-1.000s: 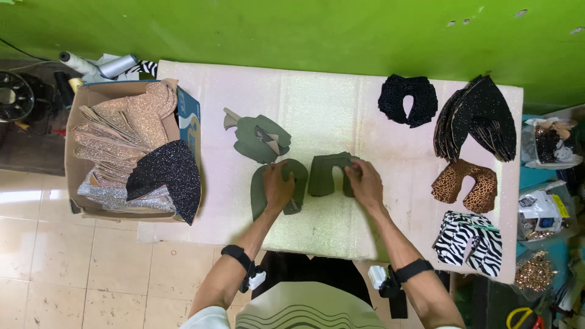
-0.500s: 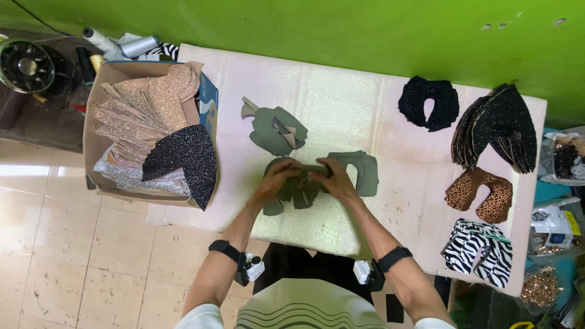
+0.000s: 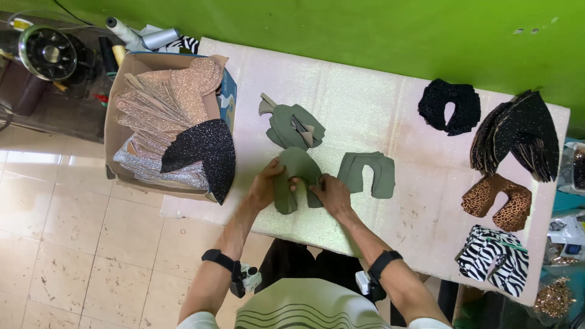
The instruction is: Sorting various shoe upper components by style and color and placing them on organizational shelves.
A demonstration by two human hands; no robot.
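Observation:
My left hand [image 3: 266, 184] and my right hand [image 3: 331, 194] both grip one olive-green horseshoe-shaped fabric piece [image 3: 295, 178] over the front part of the pale table [image 3: 365, 103]. The left hand pinches its left edge, the right hand its lower right leg. A second olive-green piece [image 3: 368, 173] lies flat just to the right of my right hand. A small pile of the same green pieces [image 3: 292, 126] sits behind my hands.
An open cardboard box [image 3: 167, 125] of glittery pink, silver and black pieces stands at the table's left end. On the right lie black pieces [image 3: 450, 106], a black stack [image 3: 518, 137], a leopard-print piece [image 3: 496, 201] and zebra-print pieces [image 3: 495, 259]. A sewing machine [image 3: 46, 53] is far left.
My hands have moved together onto the left green piece and lifted its edges. The right hand left the other green piece, which stays flat. The camera view shifted left.

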